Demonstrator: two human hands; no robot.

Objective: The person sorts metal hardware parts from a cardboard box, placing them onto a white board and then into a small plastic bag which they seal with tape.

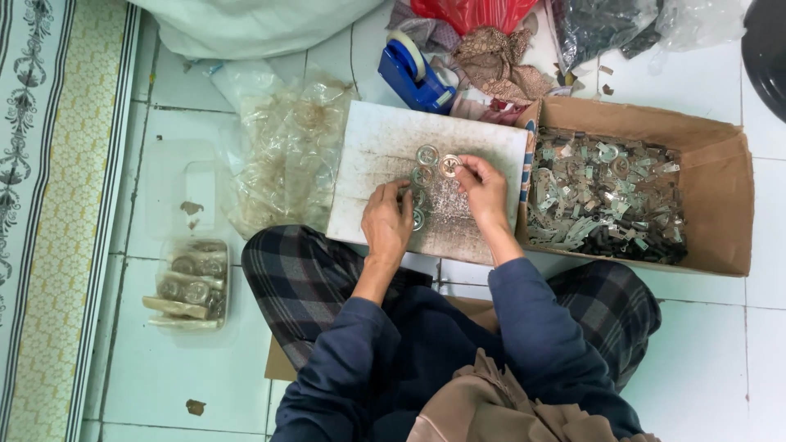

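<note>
Several clear round discs [426, 155] on a white board [385, 147] — right hand [485, 190] pinching one, left hand [388, 219] curled, grip unclear.

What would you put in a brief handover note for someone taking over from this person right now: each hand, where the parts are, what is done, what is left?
Left hand: fingertips on a round clear disc at the white board.
Right hand: pinching a round disc at the board's top.
Done: a few discs lie in a cluster on the board.
Left: the cardboard box at right holds a pile of small metal parts.
</note>
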